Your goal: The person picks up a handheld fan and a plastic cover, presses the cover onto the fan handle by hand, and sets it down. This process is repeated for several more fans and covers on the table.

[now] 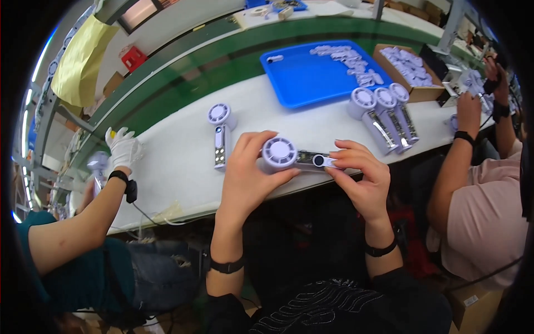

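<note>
My left hand (243, 177) is closed round the round head of a pale purple handheld fan (280, 152), held sideways over the near edge of the table. The fan's handle points right, its inside showing dark and metallic parts. Between the fingers and thumb of my right hand (367, 181) is a small pale purple handle cover (330, 161) with a round black window, held over the handle. My right fingers hide part of it, and whether it is seated cannot be seen. Another handheld fan (220, 139) lies to the left of my left hand.
Several fans with open handles (384, 119) lie together at right. Beyond them are a blue tray (303, 83) of small purple parts and a cardboard box (420, 93) of similar parts. A green conveyor belt (194, 61) runs behind. Co-workers sit at left, one hand gloved (123, 147), and right.
</note>
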`<state>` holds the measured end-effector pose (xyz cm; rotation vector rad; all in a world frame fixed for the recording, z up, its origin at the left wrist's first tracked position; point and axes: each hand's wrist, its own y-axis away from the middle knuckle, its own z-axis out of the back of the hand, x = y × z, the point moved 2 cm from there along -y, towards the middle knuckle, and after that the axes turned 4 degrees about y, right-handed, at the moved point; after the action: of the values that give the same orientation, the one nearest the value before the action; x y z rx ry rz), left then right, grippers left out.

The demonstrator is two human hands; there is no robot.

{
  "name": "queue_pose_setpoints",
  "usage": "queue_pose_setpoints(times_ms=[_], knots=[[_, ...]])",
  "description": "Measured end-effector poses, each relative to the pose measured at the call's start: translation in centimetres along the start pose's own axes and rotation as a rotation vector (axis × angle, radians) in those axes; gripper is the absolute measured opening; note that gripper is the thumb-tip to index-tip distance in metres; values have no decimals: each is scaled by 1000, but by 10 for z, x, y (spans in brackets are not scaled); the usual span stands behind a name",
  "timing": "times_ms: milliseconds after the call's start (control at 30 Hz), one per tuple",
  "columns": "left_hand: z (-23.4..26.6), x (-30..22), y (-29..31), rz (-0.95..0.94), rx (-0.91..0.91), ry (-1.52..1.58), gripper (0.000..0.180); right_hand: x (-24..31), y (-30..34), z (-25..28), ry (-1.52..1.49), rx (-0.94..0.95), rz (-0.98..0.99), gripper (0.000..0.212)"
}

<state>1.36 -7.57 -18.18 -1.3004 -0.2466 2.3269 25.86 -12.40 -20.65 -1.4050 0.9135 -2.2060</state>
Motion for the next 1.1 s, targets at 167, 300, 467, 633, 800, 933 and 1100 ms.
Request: queue_pose_setpoints(times_ms=[167,300,467,633,800,933,1100], knots=[[23,0,38,54,-121,-114,67,-5,-9,-51,-202,183,5,20],[22,-4,30,-213,-112,-241,57,-8,-1,-59,-208,217,23,24],[23,1,19,-308,64,-156,35,-5,1,-58,-250,204,-109,19],[20,5,13,-227,51,5,21,-3,0,-56,-234,247,-98,24],[22,8,12,-253,96,-13,22,-1,2,-54,-200,255,-142,24],[25,10,14,-333,112,-36,24,-1,0,-52,-135,251,-1,25],[24,8,15,-425,126,-121,26,6,-7,-44,-11,323,144,28]])
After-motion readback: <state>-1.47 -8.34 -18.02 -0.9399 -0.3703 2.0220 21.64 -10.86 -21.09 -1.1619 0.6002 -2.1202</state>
